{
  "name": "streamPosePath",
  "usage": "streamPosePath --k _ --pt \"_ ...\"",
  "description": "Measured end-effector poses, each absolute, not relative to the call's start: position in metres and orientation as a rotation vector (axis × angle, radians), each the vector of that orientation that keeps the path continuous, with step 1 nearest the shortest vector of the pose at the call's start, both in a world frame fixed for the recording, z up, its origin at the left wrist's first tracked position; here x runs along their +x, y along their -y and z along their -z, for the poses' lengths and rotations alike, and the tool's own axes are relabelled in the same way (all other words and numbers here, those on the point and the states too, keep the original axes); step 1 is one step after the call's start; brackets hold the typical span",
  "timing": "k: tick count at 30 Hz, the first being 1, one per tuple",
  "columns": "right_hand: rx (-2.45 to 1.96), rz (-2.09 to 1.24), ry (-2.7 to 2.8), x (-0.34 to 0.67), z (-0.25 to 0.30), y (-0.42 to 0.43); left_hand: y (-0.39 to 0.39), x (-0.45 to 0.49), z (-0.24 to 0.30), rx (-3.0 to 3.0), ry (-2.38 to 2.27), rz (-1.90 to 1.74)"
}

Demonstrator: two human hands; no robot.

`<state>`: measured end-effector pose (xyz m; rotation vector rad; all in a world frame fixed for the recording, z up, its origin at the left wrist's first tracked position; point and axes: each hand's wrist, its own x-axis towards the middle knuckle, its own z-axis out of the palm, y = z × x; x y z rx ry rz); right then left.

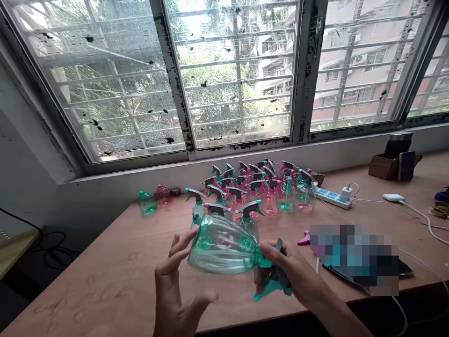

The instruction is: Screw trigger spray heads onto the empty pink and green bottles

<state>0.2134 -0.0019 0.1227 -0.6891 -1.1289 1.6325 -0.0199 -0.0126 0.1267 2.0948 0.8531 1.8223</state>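
A clear green spray bottle (224,245) is held on its side above the table, its base toward the left. My right hand (287,267) grips it at the neck, around the grey and teal trigger head (275,283), which points downward. My left hand (182,276) is open by the base, thumb well apart and fingertips partly behind the bottle; I cannot tell whether they touch it. Behind stand several upright green and pink spray bottles (270,199) with grey trigger heads, grouped close together.
At the back left are a green bottle (147,203) and a pink bottle (163,195) without trigger heads. A power strip (333,197) with white cables lies right of the group. A pixelated patch covers items at the right, with a pink trigger piece (304,238) beside it. Windows line the back.
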Motion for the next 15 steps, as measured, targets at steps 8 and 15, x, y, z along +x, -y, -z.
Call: streamPosePath --k 8,15 --pt "-0.629 -2.164 0.825 0.199 -0.115 0.007 0.018 -0.047 -0.145 2.316 -0.660 -1.705" --pt "-0.782 -1.334 1.225 0.198 -0.115 0.014 0.030 -0.055 -0.152 2.235 -0.975 -1.587"
